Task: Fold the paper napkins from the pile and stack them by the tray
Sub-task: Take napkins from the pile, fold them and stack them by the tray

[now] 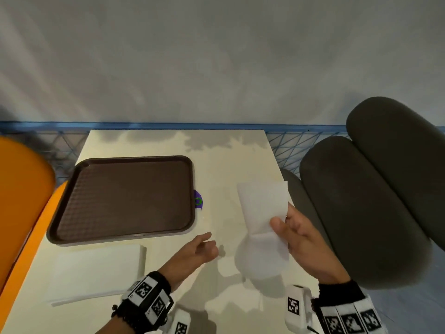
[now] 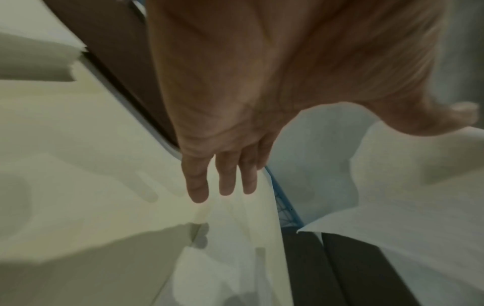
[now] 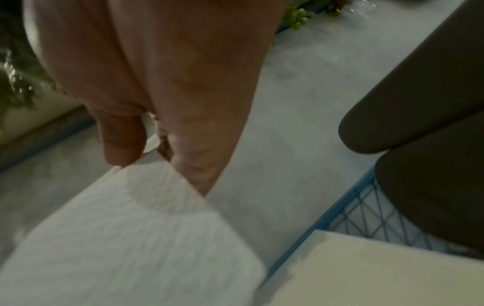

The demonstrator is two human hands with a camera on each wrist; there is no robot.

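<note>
I'm pinching one napkin (image 1: 262,213) in my right hand (image 1: 301,239), holding it up off the table (image 1: 228,160) so it's hanging free for folding. Left hand (image 1: 199,249) is hovering loose and empty, pile (image 1: 96,273) sitting beside the tray (image 1: 72,179).

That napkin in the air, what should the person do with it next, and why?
Probably bring the free left hand across to take the hanging end of the napkin and fold it. Only the right hand pinches it, so it droops unfolded above the table, while the left hand is open and empty beside it, between the pile and the napkin.
</note>
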